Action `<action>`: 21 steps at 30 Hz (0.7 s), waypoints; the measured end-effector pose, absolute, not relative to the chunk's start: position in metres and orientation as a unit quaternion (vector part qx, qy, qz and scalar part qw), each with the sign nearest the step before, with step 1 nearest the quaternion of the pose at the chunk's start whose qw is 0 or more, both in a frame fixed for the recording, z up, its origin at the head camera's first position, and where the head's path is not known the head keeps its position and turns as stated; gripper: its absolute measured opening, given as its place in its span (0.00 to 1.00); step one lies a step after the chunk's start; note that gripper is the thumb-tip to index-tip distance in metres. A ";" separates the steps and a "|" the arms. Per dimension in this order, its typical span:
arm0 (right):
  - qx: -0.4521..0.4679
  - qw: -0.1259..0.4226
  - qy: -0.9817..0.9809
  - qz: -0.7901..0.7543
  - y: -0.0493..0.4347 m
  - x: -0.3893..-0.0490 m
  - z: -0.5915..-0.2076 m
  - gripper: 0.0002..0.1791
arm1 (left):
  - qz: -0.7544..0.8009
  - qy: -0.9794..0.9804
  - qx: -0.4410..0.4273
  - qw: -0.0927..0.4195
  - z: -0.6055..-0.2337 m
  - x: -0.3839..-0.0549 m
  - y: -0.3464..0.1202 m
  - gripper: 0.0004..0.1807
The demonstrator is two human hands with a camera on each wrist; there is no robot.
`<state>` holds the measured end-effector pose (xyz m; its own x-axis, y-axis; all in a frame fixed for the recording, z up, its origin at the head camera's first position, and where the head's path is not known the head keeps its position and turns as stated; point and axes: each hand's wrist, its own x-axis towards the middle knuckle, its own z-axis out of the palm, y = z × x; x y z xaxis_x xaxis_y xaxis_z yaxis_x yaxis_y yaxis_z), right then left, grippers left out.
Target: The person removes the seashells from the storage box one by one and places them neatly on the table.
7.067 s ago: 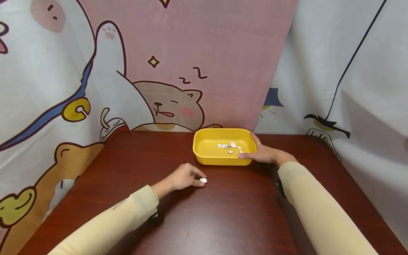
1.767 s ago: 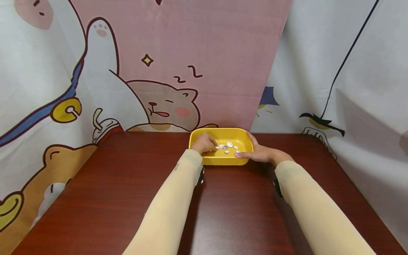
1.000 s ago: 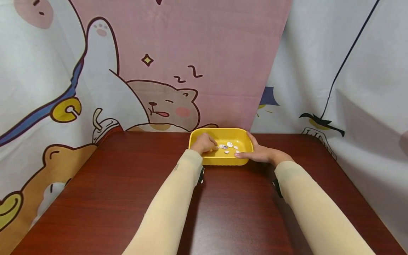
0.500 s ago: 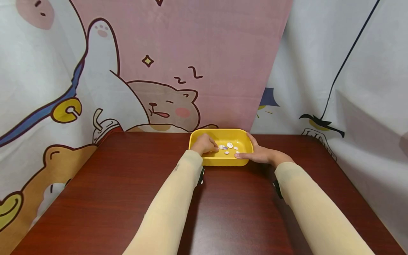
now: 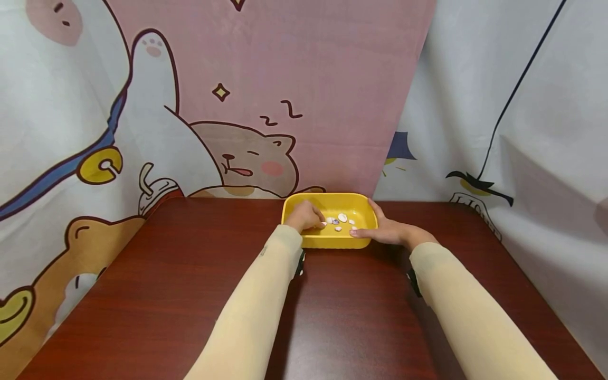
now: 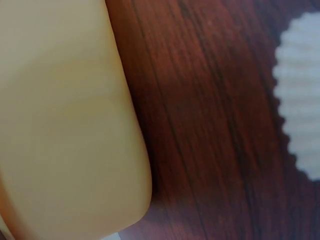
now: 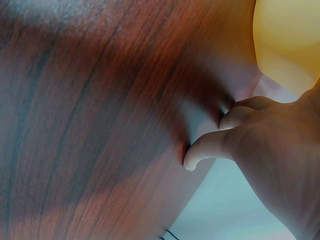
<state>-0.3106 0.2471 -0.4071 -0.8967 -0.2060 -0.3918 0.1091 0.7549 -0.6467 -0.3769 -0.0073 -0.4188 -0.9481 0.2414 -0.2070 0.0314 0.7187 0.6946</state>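
Observation:
A shallow yellow plastic basin stands near the table's far edge with several small white seashells on its floor, one of them purplish. My left hand reaches over the basin's left side, fingers curled downward, with a white shell at the fingertips. The fingers partly hide that shell. At the right end my right hand grips the basin, thumb over the front rim. Several fingers of that hand come down to the table outside the wall in the right wrist view.
Dark red-brown wood forms the table, with a printed cartoon cloth hanging behind it. A white ribbed object like a shell shows at the right edge of the left wrist view, against the wood.
Seven seconds ago my left hand pinched a white shell on the table before the basin; it moved inside the basin. Lately its fingertips shift only slightly. My right hand keeps its hold.

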 end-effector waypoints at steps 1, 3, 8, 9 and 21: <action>-0.027 0.225 0.909 -0.349 0.247 -0.311 -0.407 0.76 | 0.368 0.916 0.075 0.143 -0.419 -0.377 -0.007 0.06; -0.026 0.226 0.908 -0.351 0.247 -0.310 -0.407 0.76 | 0.366 0.916 0.079 0.143 -0.419 -0.378 -0.008 0.07; -0.029 0.225 0.909 -0.349 0.247 -0.309 -0.406 0.75 | 0.354 0.919 0.093 0.144 -0.420 -0.379 -0.008 0.08; -0.030 0.225 0.909 -0.349 0.247 -0.309 -0.406 0.75 | 0.353 0.919 0.095 0.144 -0.420 -0.379 -0.008 0.08; -0.029 0.228 0.908 -0.351 0.247 -0.310 -0.407 0.76 | 0.347 0.920 0.105 0.147 -0.422 -0.380 -0.008 0.08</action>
<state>-0.3102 0.2472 -0.4066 -0.8945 -0.2118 -0.3937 0.1083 0.7518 -0.6504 -0.3805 -0.0078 -0.4217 -0.9345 0.2962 -0.1977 0.0918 0.7368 0.6699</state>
